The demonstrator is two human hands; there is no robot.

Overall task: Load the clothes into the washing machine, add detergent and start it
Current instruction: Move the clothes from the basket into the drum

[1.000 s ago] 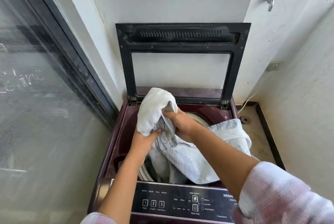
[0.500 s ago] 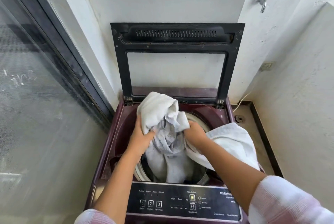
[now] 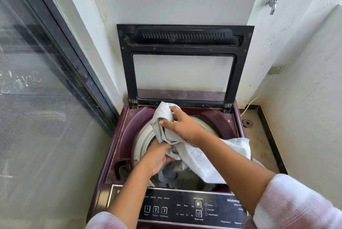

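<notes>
One cloth (image 3: 199,158), left grip (image 3: 157,158), right grip (image 3: 182,127), drum (image 3: 142,143) half-hidden

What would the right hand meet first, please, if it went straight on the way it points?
The right hand grips the white cloth. Past that, it would likely meet the washer's maroon rim by the left lid hinge, though depth is unclear.
</notes>
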